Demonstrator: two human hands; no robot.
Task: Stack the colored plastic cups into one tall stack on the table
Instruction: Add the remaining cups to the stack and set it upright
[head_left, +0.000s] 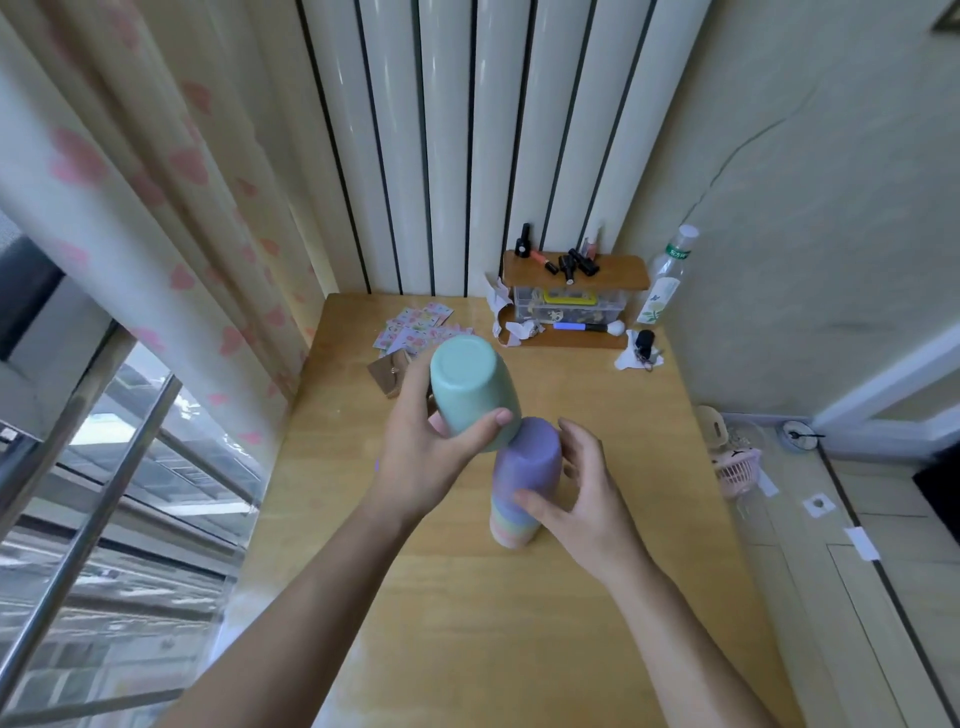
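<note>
An upside-down stack of cups (522, 480) stands on the wooden table (467, 623), purple on top with blue, green, yellow and pink rims below. My right hand (576, 499) wraps around the stack's right side, thumb on its front. My left hand (431, 457) holds a mint-green cup (470, 387) upside down and tilted, in the air just up and left of the stack, its rim next to the purple top.
Sticker sheets (415, 327) and a small brown pouch (387, 371) lie behind the cups. At the back right stand a clear storage box (571, 304) under a wooden shelf with nail-polish bottles, a plastic bottle (667, 275) and a black key fob (644, 343). A curtain hangs left.
</note>
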